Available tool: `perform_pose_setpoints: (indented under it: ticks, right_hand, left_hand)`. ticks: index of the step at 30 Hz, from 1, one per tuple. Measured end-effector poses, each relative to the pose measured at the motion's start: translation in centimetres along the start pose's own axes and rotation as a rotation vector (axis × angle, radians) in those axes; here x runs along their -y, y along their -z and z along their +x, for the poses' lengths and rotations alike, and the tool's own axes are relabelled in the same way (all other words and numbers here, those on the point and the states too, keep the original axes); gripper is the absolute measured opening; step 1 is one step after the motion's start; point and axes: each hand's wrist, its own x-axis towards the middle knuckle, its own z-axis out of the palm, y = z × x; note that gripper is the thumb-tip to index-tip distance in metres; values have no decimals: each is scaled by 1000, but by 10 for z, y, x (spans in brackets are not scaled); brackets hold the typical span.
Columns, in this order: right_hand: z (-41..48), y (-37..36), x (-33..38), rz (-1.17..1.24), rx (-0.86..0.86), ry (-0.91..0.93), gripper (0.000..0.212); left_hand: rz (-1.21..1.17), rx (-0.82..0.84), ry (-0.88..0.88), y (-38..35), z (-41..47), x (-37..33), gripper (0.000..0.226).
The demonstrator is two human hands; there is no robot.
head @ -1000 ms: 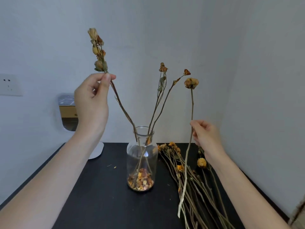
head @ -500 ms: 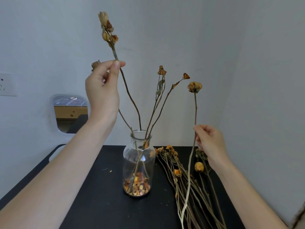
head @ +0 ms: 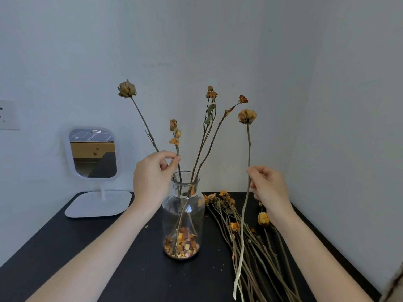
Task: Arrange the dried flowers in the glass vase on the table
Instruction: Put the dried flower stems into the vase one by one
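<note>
A single head-worn wide-angle view looks forward and slightly down from close above the near edge of the dark tabletop (head: 122,269), facing a room corner. The glass vase (head: 183,214) stands near centre; both forearms enter from the bottom edge.

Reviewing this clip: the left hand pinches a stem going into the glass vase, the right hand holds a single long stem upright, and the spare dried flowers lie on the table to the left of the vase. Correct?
Not quite. In the head view the spare dried flowers lie to the right of the glass vase, below the right hand. The rest holds: the left hand pinches a stem at the vase's mouth.
</note>
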Motion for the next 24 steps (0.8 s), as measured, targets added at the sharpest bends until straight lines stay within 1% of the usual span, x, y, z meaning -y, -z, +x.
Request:
perform_pose_setpoints:
  ticks: [4,5,7,10,12,14,16,18,20,24]
  right_hand:
    - [-2,-2,1,6,7,-8,12]
    - [-2,-3,1,6,9,-11,12]
    - [-3,-4,2,9,12,-17,15]
    - [-4,-6,8,34,17,-4,17]
    - [-4,-8,16,61,12,29,16]
    - [-2,-9,27,102,-2,76,12]
    - [-1,-11,40,139,-16,132,11]
    - [0,-12,52,174,-24,187,11]
    - [1,-14,62,203,-37,239,11]
    - [3,-15,76,235,-92,322,11]
  left_hand:
    - [91,17,-36,2,-17,8,14]
    - [96,21,-36,2,-23,11,17]
    - [65,33,18,2,-38,20,26]
    - [-16,58,175,0,-55,32,40]
    - [-83,138,287,-3,-56,40,54]
    - [-133,311,340,-5,-50,44,66]
    - [-185,497,354,-9,-41,45,62]
    - [-268,587,383,-11,-35,45,48]
    - [-306,589,403,-12,-30,45,40]
    - [-279,535,404,-18,-28,43,42]
